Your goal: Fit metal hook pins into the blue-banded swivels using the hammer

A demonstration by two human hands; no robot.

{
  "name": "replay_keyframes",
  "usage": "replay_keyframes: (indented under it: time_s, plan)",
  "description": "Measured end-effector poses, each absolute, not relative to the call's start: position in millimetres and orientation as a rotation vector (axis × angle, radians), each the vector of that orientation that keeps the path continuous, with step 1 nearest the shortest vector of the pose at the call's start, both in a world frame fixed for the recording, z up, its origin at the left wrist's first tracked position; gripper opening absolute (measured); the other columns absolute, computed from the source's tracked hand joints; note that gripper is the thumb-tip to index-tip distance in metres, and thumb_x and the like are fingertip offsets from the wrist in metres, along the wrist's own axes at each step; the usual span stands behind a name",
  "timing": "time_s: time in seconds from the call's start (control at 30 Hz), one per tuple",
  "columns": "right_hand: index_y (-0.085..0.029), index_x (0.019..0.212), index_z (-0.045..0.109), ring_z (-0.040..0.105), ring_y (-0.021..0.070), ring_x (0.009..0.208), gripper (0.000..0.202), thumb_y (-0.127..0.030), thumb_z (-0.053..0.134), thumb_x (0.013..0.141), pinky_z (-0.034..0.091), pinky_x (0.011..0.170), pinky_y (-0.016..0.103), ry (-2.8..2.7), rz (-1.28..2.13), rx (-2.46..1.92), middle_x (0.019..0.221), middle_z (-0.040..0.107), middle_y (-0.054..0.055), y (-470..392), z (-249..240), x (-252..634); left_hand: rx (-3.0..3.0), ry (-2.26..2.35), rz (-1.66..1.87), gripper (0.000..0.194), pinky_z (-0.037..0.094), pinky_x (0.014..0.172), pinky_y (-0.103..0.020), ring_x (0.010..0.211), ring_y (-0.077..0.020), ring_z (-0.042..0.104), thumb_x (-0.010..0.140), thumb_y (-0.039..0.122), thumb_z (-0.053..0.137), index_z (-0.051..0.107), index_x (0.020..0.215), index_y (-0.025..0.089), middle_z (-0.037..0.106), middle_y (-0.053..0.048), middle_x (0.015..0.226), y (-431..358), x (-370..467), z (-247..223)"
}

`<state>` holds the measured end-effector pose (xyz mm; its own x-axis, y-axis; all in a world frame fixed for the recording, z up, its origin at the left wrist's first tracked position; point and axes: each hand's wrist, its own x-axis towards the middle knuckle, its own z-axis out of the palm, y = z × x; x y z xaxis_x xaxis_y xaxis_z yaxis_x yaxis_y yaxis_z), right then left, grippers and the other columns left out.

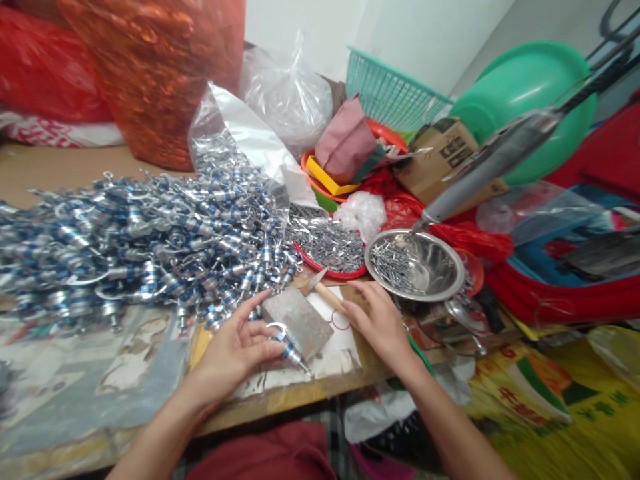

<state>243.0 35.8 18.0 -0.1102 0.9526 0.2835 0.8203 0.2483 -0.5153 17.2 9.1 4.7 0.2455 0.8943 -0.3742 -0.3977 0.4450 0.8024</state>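
Observation:
My left hand [240, 350] is closed on a small silver-and-blue metal fitting [291, 352] with a curved white-metal arm, held with its thin end pointing down to the right. The fitting is at the near edge of a grey metal block [300, 321], overlapping it in view. My right hand [377, 320] grips the wooden handle of a small hammer [331, 298]. Its narrow metal head hangs over the block's far corner. A thin red ring [341, 320] lies on white paper by the right fingertips.
A big heap of similar fittings [150, 233] covers the left. Behind the block are a red tray [345, 273] of small metal pieces and a steel bowl [445, 267] with pins. A grey-handled lever tool [475, 180] slants above the bowl. Plastic bags and a green basin [530, 100] stand behind.

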Motion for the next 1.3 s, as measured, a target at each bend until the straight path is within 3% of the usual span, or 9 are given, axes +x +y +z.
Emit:
replay_keyframes:
  time_s: [0.1,0.2,0.3,0.5,0.67,1.07,1.13,1.23,1.3]
  plan:
    - [-0.018,0.091,0.063,0.057,0.0189,0.076,0.022,-0.033,0.05,0.082,0.042,0.067,0.028,-2.222,0.302,-1.837,0.078,0.061,0.005,33.8,5.6,266.0,0.653,0.958,0.974,0.091,0.055,0.062,-0.037,0.062,-0.0185,0.065,0.052,0.012,0.076,0.029,0.129,0.02,0.065,0.001,0.067,9.5,17.5,5.1]
    - [-0.017,0.083,0.062,0.059,0.0172,0.072,0.025,-0.029,0.041,0.087,0.043,0.065,0.027,-2.245,0.346,-1.836,0.074,0.062,0.005,26.8,0.3,266.8,0.662,0.969,0.988,0.089,0.055,0.062,-0.037,0.062,-0.0182,0.065,0.052,0.012,0.076,0.03,0.128,0.021,0.065,0.001,0.067,9.0,17.7,5.1]
    - [-0.017,0.097,0.057,0.061,0.0173,0.078,0.018,-0.024,0.046,0.085,0.046,0.068,0.027,-2.167,0.334,-1.69,0.087,0.064,0.006,12.8,12.2,259.0,0.669,0.969,0.993,0.088,0.056,0.061,-0.036,0.06,-0.0169,0.064,0.053,0.011,0.075,0.03,0.128,0.02,0.065,0.002,0.066,8.0,17.6,4.1]
    - [-0.024,0.125,0.043,0.06,0.0152,0.091,0.048,-0.006,0.048,0.081,0.048,0.077,0.024,-2.094,0.099,-1.168,0.103,0.061,0.007,-27.3,48.1,251.2,0.665,0.98,1.006,0.09,0.056,0.061,-0.037,0.06,-0.0178,0.064,0.052,0.01,0.076,0.029,0.129,0.02,0.065,0.001,0.066,7.1,17.9,2.4]
    - [-0.022,0.128,0.042,0.062,0.0165,0.083,0.051,-0.004,0.041,0.08,0.052,0.069,0.026,-2.426,0.167,-1.218,0.095,0.063,0.007,-42.4,43.9,247.8,0.667,0.994,1.036,0.092,0.056,0.06,-0.039,0.055,-0.016,0.063,0.051,0.007,0.076,0.029,0.129,0.019,0.065,0.002,0.063,7.0,19.9,4.4]
    - [-0.024,0.123,0.048,0.061,0.0155,0.087,0.048,-0.004,0.047,0.079,0.051,0.072,0.024,-2.061,0.128,-1.245,0.098,0.063,0.007,-47.3,36.0,256.2,0.703,1.032,1.027,0.095,0.055,0.058,-0.034,0.057,-0.0177,0.064,0.05,0.012,0.077,0.027,0.13,0.018,0.067,0.001,0.062,6.9,20.2,6.0]
    - [-0.024,0.118,0.053,0.063,0.0165,0.083,0.041,-0.01,0.05,0.079,0.052,0.068,0.025,-1.919,0.196,-1.32,0.094,0.065,0.006,-32.0,30.4,259.5,0.742,1.056,0.996,0.082,0.054,0.06,-0.033,0.059,-0.0183,0.065,0.052,0.016,0.076,0.039,0.125,0.018,0.068,0.0,0.063,7.4,19.5,6.1]
    - [-0.02,0.11,0.06,0.063,0.0165,0.066,0.03,-0.023,0.049,0.082,0.052,0.055,0.026,-1.891,0.48,-1.545,0.076,0.068,0.004,-2.2,16.7,267.0,0.965,1.26,0.944,0.034,0.051,0.067,-0.032,0.066,-0.0201,0.065,0.057,0.024,0.073,0.067,0.089,0.017,0.07,-0.005,0.07,7.1,17.3,5.6]
    - [-0.018,0.107,0.061,0.061,0.0146,0.054,0.029,-0.028,0.046,0.084,0.049,0.048,0.024,-1.984,0.676,-1.633,0.064,0.066,0.001,18.5,9.7,270.0,1.16,1.377,0.942,0.014,0.049,0.072,-0.032,0.073,-0.0219,0.064,0.06,0.028,0.071,0.072,0.071,0.019,0.071,-0.006,0.074,6.6,15.2,5.0]
